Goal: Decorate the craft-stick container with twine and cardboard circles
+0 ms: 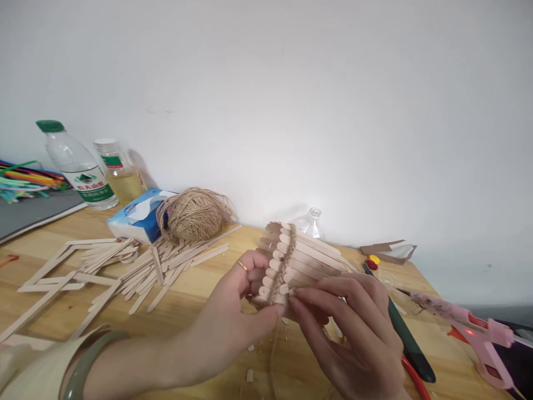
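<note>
The stick piece point(313, 260) is up above the worktop point(189, 304), between the 2 hands; many flat sticks already sit side by side in it, and a twine band point(287, 258) crosses it near the rounded ends, so that much looks done; a loose strand point(273, 355) hangs below, so the twine work seems unfinished, while the loose sticks point(144, 278) and the twine ball point(197, 215) lie apart to the left; the left hand point(239, 303) has its grip closed around the piece's near end, thumb in front and fingers behind; the right hand point(353, 319) has thumb and fingertips nearly together on the lower edge, and whether that grip also pinches twine I cannot tell; the right hand covers part of the piece, its underside is hidden, the strand's lower end is unclear, and the glue gun point(478, 336) is partly cut off at the right.
</note>
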Tool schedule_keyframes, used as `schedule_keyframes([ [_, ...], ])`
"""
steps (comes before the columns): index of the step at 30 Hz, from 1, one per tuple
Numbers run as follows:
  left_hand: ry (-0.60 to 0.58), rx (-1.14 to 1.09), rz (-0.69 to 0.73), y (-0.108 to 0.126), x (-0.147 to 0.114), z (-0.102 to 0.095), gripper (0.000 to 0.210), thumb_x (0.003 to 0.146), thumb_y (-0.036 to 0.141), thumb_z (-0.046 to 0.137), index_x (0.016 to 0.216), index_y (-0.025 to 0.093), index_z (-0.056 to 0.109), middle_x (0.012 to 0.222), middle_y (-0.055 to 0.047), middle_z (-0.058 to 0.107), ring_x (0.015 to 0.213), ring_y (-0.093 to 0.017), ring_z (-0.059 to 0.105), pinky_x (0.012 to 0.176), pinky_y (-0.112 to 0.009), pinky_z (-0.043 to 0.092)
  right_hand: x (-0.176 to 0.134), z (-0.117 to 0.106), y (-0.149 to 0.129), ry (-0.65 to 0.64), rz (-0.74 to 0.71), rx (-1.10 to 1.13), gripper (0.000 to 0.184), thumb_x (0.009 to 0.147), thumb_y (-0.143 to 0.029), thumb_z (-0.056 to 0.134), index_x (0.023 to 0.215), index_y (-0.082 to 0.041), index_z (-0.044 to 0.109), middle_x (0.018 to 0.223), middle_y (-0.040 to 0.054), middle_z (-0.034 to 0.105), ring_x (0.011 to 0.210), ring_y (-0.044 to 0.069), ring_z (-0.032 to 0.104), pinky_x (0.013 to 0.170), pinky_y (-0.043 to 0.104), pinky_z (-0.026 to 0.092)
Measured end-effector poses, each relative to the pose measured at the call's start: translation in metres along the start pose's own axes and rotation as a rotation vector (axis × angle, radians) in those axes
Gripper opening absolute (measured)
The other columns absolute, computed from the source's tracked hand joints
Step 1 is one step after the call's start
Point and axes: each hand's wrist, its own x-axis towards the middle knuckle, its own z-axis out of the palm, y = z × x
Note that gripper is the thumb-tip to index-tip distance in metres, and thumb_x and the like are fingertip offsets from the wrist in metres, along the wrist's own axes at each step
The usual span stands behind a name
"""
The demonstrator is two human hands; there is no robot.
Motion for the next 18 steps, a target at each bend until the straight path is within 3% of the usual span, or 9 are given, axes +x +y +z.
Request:
schedule_keyframes([
  [18, 0.004, -0.089, -0.021, -0.0011, -0.0002, 0.0038, 0.023, 0.072, 0.018, 0.064, 0.086, 0.021, 0.047, 0.079, 0.003, 0.059, 0.071, -0.011, 0.049, 0.066, -0.024, 0.038, 0.0036, -0.0008, -0.0021, -0.039, 0.040, 0.064, 0.016, 0.071, -0.002, 0.064, 0.080, -0.016, 0.064, 0.067, 0.0027, 0.061, 0.062, 0.016, 0.052, 0.058, 0.032, 0.040],
])
